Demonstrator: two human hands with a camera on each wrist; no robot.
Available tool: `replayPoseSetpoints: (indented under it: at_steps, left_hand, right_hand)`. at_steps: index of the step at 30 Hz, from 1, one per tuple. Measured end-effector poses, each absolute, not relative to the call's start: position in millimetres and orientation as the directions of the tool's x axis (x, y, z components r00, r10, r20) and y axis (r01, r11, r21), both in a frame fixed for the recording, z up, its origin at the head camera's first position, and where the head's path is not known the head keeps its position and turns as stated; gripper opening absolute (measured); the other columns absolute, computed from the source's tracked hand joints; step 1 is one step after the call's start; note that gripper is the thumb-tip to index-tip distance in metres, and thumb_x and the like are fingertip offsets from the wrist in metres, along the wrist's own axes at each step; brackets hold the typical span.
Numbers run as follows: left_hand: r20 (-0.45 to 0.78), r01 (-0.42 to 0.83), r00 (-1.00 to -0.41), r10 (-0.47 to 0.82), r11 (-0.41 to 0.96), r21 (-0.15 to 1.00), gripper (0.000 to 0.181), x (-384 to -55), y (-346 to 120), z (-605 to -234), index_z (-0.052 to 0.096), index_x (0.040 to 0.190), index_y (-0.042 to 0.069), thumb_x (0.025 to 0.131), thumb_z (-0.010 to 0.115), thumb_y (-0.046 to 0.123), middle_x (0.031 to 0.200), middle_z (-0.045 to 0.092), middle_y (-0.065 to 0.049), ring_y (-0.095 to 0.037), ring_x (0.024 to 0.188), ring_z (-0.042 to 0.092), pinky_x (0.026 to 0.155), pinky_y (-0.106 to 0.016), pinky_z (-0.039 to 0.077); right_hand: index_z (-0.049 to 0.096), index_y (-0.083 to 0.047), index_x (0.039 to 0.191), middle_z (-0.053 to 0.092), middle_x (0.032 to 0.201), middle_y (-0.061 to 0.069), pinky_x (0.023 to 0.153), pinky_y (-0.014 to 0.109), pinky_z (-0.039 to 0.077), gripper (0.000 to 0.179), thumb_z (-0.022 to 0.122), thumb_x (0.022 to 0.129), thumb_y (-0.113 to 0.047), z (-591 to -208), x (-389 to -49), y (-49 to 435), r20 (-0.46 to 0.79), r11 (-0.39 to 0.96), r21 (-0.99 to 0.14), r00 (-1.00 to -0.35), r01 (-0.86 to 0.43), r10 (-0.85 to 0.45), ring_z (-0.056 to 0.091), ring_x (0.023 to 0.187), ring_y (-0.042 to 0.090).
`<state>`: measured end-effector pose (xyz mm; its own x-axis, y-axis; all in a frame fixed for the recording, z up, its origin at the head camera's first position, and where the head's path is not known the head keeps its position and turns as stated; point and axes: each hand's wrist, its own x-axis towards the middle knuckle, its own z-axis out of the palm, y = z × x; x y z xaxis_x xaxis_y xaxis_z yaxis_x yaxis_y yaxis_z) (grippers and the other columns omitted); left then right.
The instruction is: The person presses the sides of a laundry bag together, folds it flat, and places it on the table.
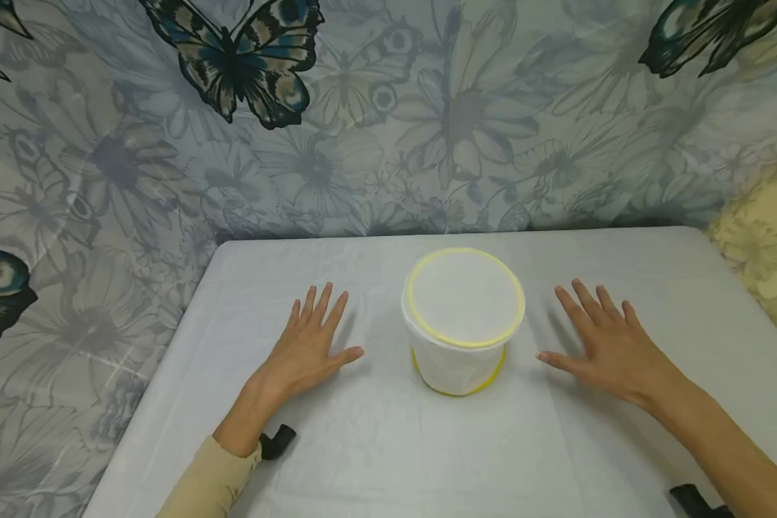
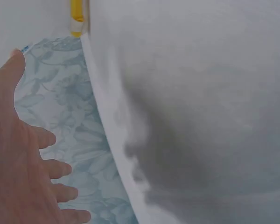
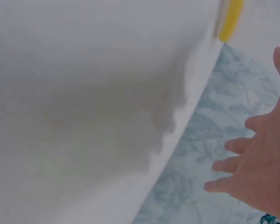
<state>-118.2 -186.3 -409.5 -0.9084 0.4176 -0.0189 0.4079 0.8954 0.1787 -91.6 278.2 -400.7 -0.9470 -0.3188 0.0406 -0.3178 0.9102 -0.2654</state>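
Note:
A round white container with a flat lid stands upright on the white-covered table. Yellow trim rings its lid and its base. To its left, my left hand is held over the cloth with fingers spread and thumb toward the container, touching nothing. My right hand mirrors it on the other side, fingers straight and apart, thumb pointing inward. In the left wrist view the yellow base trim shows beyond the thumb. The right wrist view catches the same yellow trim near its top edge.
Behind the table hangs a grey-blue cloth printed with flowers and butterflies. A yellowish patterned fabric lies past the right edge. Black wrist mounts sit at both forearms. The table's far edge is just behind the container.

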Motion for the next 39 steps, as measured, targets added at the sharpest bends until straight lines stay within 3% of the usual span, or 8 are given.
replayPoseSetpoints:
  at_steps: [8,13,17,22,28,34,39]
  left_hand:
    - [0.023,0.439,-0.896,0.444,0.875,0.206,0.098,-118.6,-181.7,-397.7,0.007,0.161,0.017,0.091,0.049,0.071,0.166,-0.004,-0.014,-0.033,0.151,-0.008,0.119,-0.056,0.007]
    - [0.080,0.482,-0.875,0.477,0.850,0.213,0.101,-119.7,-179.2,-392.9,0.001,0.161,0.020,0.090,0.056,0.068,0.166,0.000,-0.012,-0.032,0.152,0.002,0.120,-0.051,0.013]
    - [0.119,0.523,-0.852,0.510,0.832,0.185,0.101,-120.7,-177.9,-387.7,0.001,0.161,0.018,0.091,0.053,0.069,0.167,-0.001,-0.010,-0.030,0.152,0.003,0.120,-0.050,0.015]
    - [0.141,0.547,-0.837,0.528,0.814,0.197,0.100,-119.9,-176.8,-379.0,0.002,0.161,0.020,0.091,0.056,0.067,0.167,0.000,-0.005,-0.031,0.152,0.008,0.118,-0.052,0.020]
    - [0.203,0.598,-0.801,0.563,0.773,0.211,0.094,-121.2,-174.3,-372.5,0.010,0.161,0.025,0.091,0.059,0.064,0.165,0.015,-0.006,-0.031,0.149,0.021,0.115,-0.053,0.027]
    - [0.276,0.645,-0.762,0.586,0.726,0.240,0.091,-123.7,-170.4,-367.8,0.017,0.161,0.022,0.091,0.062,0.060,0.160,0.030,-0.008,-0.029,0.143,0.034,0.112,-0.049,0.035]
    - [0.300,0.652,-0.757,0.580,0.700,0.292,0.090,-122.5,-164.7,-360.4,0.021,0.160,0.024,0.090,0.068,0.054,0.154,0.039,-0.004,-0.025,0.138,0.041,0.110,-0.044,0.038]
  right_hand:
    - [0.002,-0.016,0.161,0.004,0.165,0.020,0.115,0.065,0.003,0.106,0.065,0.089,-0.060,-380.9,-91.3,271.7,0.023,0.893,-0.310,-0.942,-0.326,-0.335,0.001,0.147,0.051]
    - [0.003,-0.021,0.162,0.006,0.166,0.015,0.103,0.075,0.021,0.108,0.069,0.085,-0.060,-370.3,-91.0,267.4,0.022,0.883,-0.351,-0.946,-0.310,-0.324,0.002,0.148,0.047]
    - [0.003,-0.023,0.162,0.010,0.166,0.011,0.094,0.075,0.031,0.109,0.071,0.085,-0.059,-358.9,-89.4,264.0,0.045,0.877,-0.359,-0.945,-0.319,-0.325,0.012,0.149,0.042]
    - [0.007,-0.028,0.161,0.015,0.165,0.006,0.095,0.072,0.033,0.101,0.072,0.088,-0.050,-346.9,-86.8,258.7,0.079,0.838,-0.433,-0.940,-0.332,-0.332,0.023,0.147,0.039]
    - [0.013,-0.035,0.160,0.026,0.163,0.004,0.096,0.068,0.035,0.096,0.075,0.088,-0.042,-339.1,-85.3,253.2,0.105,0.803,-0.491,-0.938,-0.337,-0.329,0.033,0.141,0.040]
    - [0.016,-0.034,0.160,0.043,0.152,-0.001,0.086,0.055,0.047,0.094,0.077,0.088,-0.032,-335.2,-85.5,247.2,0.176,0.781,-0.491,-0.922,-0.387,-0.345,0.053,0.125,0.029]
    - [0.017,-0.034,0.160,0.051,0.145,-0.006,0.079,0.043,0.052,0.092,0.076,0.089,-0.028,-329.5,-85.5,242.8,0.204,0.775,-0.478,-0.910,-0.415,-0.361,0.060,0.113,0.019]
